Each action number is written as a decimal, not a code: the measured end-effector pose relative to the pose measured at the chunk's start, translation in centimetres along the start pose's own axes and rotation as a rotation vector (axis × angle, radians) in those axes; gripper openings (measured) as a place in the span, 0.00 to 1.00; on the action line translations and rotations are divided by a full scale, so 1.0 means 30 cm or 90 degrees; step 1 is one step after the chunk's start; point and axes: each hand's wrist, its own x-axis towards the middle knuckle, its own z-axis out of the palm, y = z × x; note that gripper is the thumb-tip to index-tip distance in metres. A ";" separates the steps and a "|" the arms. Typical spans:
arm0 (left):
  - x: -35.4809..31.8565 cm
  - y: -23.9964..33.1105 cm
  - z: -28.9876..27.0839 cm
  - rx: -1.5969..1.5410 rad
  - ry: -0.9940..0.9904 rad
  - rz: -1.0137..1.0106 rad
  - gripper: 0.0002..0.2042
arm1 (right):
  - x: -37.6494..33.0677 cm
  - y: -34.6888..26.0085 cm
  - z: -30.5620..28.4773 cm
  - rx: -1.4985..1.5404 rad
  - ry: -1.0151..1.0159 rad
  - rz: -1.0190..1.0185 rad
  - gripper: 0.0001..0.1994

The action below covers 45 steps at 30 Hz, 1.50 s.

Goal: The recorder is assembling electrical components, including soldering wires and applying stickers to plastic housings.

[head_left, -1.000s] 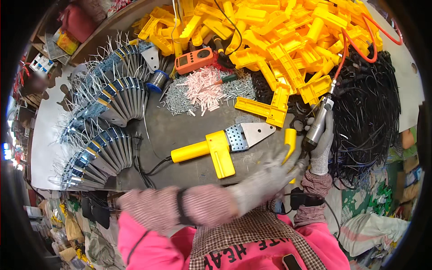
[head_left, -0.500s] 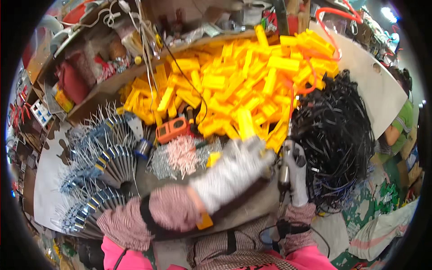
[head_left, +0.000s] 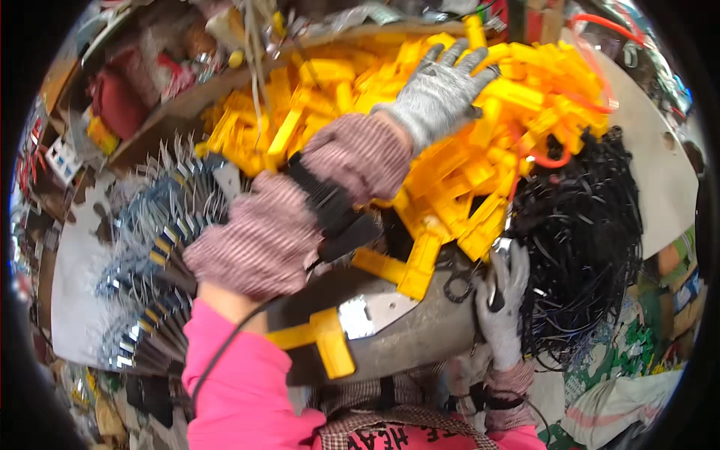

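Observation:
My left hand, in a grey knit glove, is stretched over the far part of a heap of yellow plastic pieces. Its fingers are spread, and nothing shows in them. At the near right, my gloved right hand is closed around a slim metal air screwdriver, mostly hidden by the fingers. On the dark work surface in front of me lies a flat metal plate with holes. A yellow block touches its left end, and another yellow piece stands by its right end.
A tangle of black cables lies right of my right hand. A red hose loops above it. Bundles of grey parts with wires fill the left side. White cords hang over the back edge.
My left hand has moved from the near middle out over the yellow heap, its fingers spreading. The metal plate and nearby yellow pieces have come into view. The screwdriver now shows less beside my right hand.

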 end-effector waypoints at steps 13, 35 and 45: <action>-1.499 0.901 -0.988 -0.845 -0.146 -1.389 0.20 | 0.184 -0.786 -0.042 0.185 -0.388 -0.632 0.24; -0.783 0.209 -0.767 -0.539 -0.181 -0.523 0.22 | 0.926 -0.916 -0.109 0.858 -0.253 -0.148 0.12; -1.034 0.359 -0.420 -0.357 -0.415 -0.502 0.27 | 0.811 -0.708 0.395 0.664 -0.831 -0.033 0.28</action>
